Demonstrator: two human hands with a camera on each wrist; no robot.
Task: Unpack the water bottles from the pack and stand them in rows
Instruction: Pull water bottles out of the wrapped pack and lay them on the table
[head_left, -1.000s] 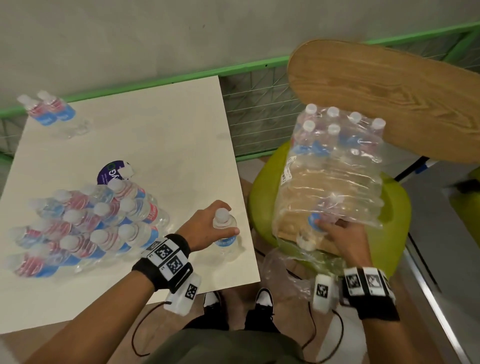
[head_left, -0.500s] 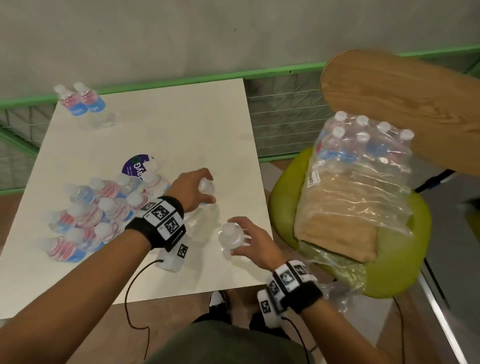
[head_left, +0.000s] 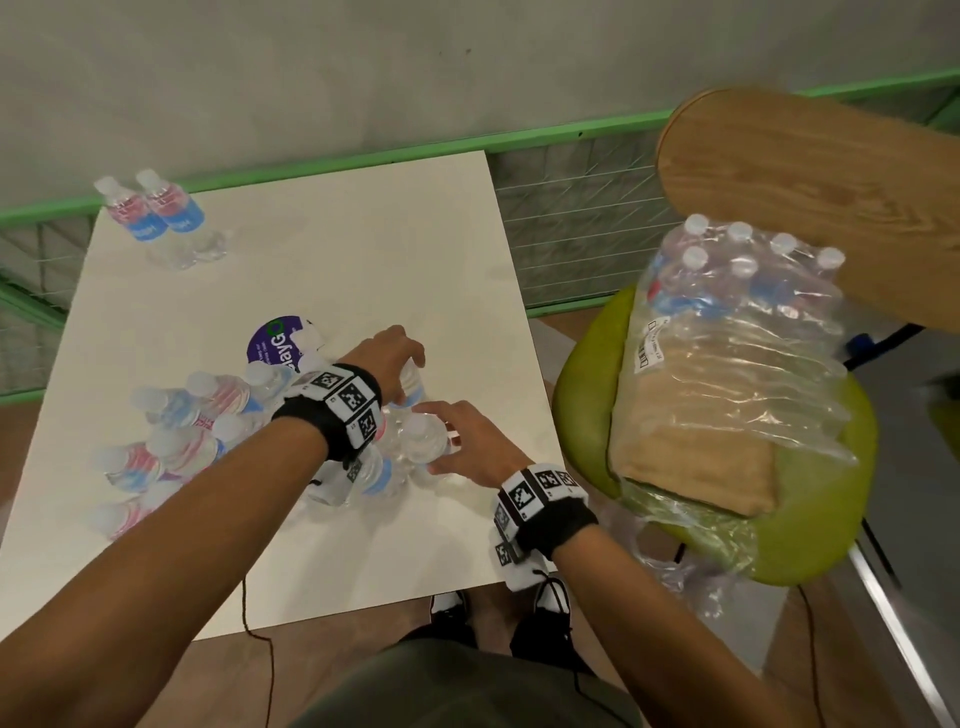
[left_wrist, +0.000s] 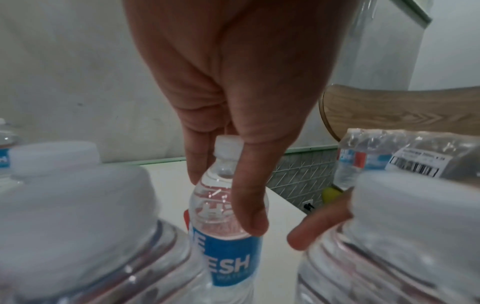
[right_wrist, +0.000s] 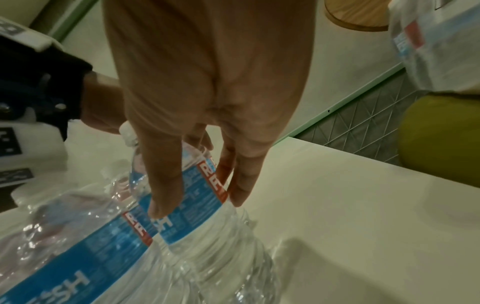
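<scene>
Both our hands have left the chair side and now meet at the bottle cluster on the table (head_left: 363, 249).

Left hand (head_left: 387, 364) pinches an upright bottle (left_wrist: 228, 205) below its cap; right hand (head_left: 470, 447) curls round another upright bottle (right_wrist: 197, 197) just beside it. Further right, the pack (head_left: 737, 332) on the chair holds more bottles, nearer our right hand.

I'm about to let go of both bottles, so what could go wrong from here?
1. The right hand sets its bottle tight against the standing group; a nudge on release could topple neighbours.
2. The left hand holds its bottle only near the neck, so it may wobble when freed.
3. The pack on the green chair is torn open at the near end, so the remaining bottles could slide out.
</scene>
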